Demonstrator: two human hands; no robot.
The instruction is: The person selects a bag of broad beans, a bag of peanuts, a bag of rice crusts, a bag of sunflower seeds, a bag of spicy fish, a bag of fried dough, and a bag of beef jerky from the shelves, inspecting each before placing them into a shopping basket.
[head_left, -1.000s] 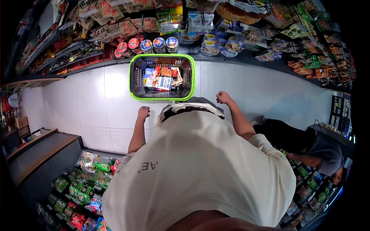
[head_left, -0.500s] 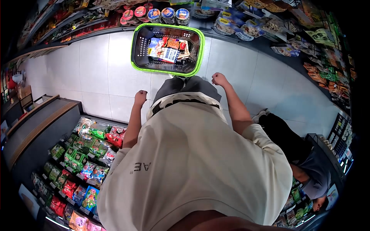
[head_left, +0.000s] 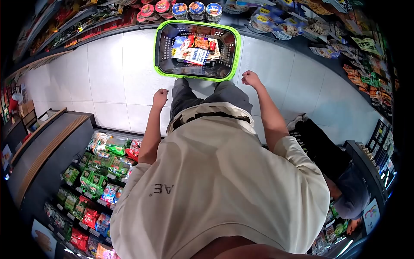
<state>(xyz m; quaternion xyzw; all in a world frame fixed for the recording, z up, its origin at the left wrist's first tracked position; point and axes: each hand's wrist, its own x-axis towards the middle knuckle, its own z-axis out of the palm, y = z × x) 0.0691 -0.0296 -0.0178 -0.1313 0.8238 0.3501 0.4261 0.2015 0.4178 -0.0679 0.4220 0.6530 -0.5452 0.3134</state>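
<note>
My left hand (head_left: pixel 161 98) hangs beside my left leg, fingers curled in, with nothing seen in it. Farther forward on the other side, my right hand (head_left: pixel 250 78) is loosely closed and also seems to hold nothing. It is near the front right corner of a black shopping basket (head_left: pixel 228 58) with a bright green rim, not touching it. The basket stands in front of my legs. Inside lie several packaged foods: a blue-and-white bag (head_left: pixel 181 48), a red-and-orange pack (head_left: pixel 201 42) and others partly covered beneath.
Lidded jars (head_left: pixel 196 8) and snack bags (head_left: pixel 286 26) line the shelf ahead. Behind me on the left is a shelf of bagged snacks (head_left: pixel 92 183). Another person (head_left: pixel 321 146) in dark clothes is at a shelf behind on the right. Pale floor tiles (head_left: pixel 105 73) lie between.
The basket appears slightly higher and farther right in view. My left hand has swung a little forward, my right slightly forward. The other person has bent or shifted. Nothing was taken or released.
</note>
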